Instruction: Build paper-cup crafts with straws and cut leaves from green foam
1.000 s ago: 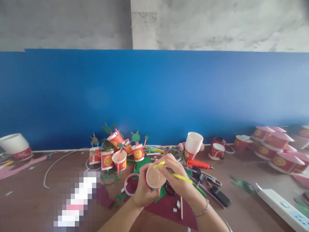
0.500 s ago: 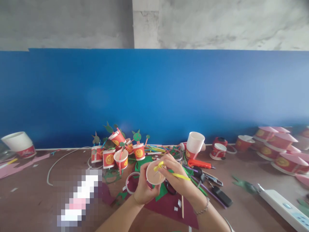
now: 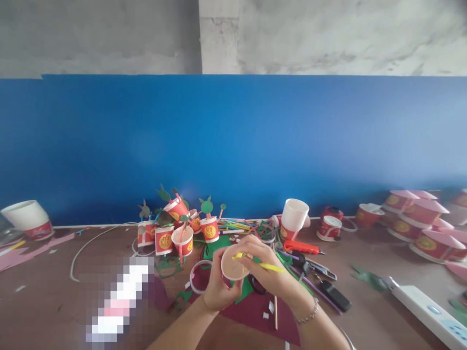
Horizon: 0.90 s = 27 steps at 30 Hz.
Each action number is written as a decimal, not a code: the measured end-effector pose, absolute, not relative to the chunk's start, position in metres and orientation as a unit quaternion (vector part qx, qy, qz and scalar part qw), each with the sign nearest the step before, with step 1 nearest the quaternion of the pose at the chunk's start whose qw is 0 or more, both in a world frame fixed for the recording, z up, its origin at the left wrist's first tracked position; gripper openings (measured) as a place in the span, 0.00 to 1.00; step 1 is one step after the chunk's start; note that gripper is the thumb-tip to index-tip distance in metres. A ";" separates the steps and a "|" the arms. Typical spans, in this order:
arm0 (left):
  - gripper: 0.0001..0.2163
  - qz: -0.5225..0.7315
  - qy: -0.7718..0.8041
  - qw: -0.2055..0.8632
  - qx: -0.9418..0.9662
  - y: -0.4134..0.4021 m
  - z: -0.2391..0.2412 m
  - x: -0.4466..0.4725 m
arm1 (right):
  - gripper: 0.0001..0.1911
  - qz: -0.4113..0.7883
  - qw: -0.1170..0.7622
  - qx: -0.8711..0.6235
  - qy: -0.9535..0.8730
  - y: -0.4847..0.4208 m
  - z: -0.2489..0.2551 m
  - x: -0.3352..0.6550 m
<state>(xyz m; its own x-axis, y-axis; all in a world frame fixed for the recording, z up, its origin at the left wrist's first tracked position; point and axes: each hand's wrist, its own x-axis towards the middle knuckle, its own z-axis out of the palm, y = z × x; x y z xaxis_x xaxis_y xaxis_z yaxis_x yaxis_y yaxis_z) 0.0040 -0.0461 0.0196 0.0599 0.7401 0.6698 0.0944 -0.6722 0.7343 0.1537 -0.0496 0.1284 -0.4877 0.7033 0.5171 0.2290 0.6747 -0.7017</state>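
Observation:
My left hand (image 3: pixel 216 291) is wrapped round a small paper cup (image 3: pixel 232 265) held on its side, its round base facing me. My right hand (image 3: pixel 262 270) pinches a yellow straw (image 3: pixel 268 266) whose bent end rests against the cup's base. Both hands hover just above a dark red paper sheet (image 3: pixel 260 313) on the brown table (image 3: pixel 54 296). A thin wooden stick (image 3: pixel 275 311) lies on that sheet below my right wrist.
Several red cups with green paper leaves (image 3: pixel 175 228) stand behind my hands, next to loose coloured straws (image 3: pixel 237 226). A white cup stack (image 3: pixel 292 218), red cutter (image 3: pixel 301 248), keys (image 3: pixel 328 289), white power strip (image 3: pixel 425 306) and pink-lidded cups (image 3: pixel 419 218) lie to the right.
My right hand has pressed the yellow straw's end lower and flatter against the cup's base. The cup and my left hand have barely shifted.

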 end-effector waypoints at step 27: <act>0.28 0.597 0.329 0.400 0.613 -0.036 0.014 0.010 | 0.09 0.288 0.483 -0.347 -0.751 -0.038 0.112 0.148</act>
<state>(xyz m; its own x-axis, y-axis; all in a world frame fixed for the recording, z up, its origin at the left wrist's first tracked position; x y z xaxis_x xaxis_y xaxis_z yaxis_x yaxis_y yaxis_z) 0.0103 -0.0363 0.0136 0.0713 0.8810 0.4677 -0.0737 -0.4629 0.8833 0.1482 -0.0375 0.1119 -0.2926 0.7989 0.5255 0.2434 0.5937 -0.7670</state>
